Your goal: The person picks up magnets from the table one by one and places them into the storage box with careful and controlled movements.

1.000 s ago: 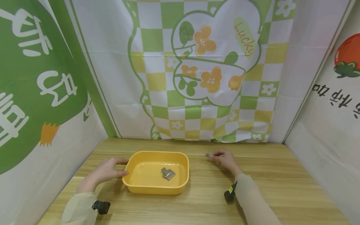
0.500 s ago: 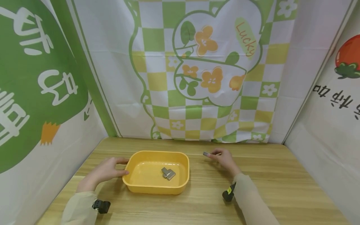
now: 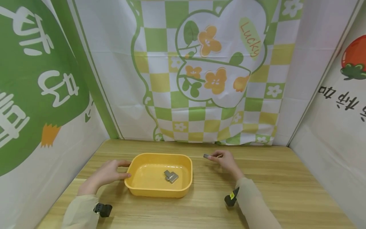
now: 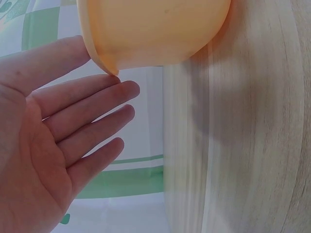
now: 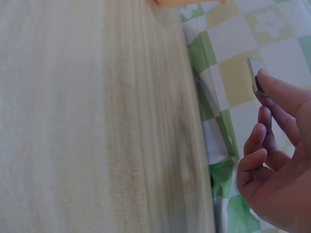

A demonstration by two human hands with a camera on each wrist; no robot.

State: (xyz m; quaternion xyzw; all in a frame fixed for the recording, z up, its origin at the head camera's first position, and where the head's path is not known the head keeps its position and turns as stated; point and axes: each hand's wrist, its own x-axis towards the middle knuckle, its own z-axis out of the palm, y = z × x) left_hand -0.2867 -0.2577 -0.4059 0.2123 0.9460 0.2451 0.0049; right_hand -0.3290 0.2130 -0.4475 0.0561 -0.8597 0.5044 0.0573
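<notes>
At the left end of a yellow plastic basin (image 3: 157,193), my left hand (image 3: 106,174) pinches the rim between thumb and forefinger. In the left wrist view, the other fingers (image 4: 95,109) extend fairly straight below the rim. Several small flat silvery metal pieces (image 3: 172,178) lie together on the basin's floor, right of its middle. My right hand (image 3: 227,160), to the right of the basin, pinches a small flat metal piece (image 5: 255,76) between thumb and forefinger, held above the table. That hand's remaining fingers are curled loosely. The exact kind of these metal pieces cannot be told.
A wooden table (image 3: 274,197) carries the basin. Behind it hangs a green-and-yellow checked cloth (image 3: 211,127). White printed sheets close off the left and right sides. Black wrist cameras sit on both forearms.
My right hand, with the metal piece in its fingers, has shifted slightly left towards the basin. The left hand, the basin and the pieces inside stay in place.
</notes>
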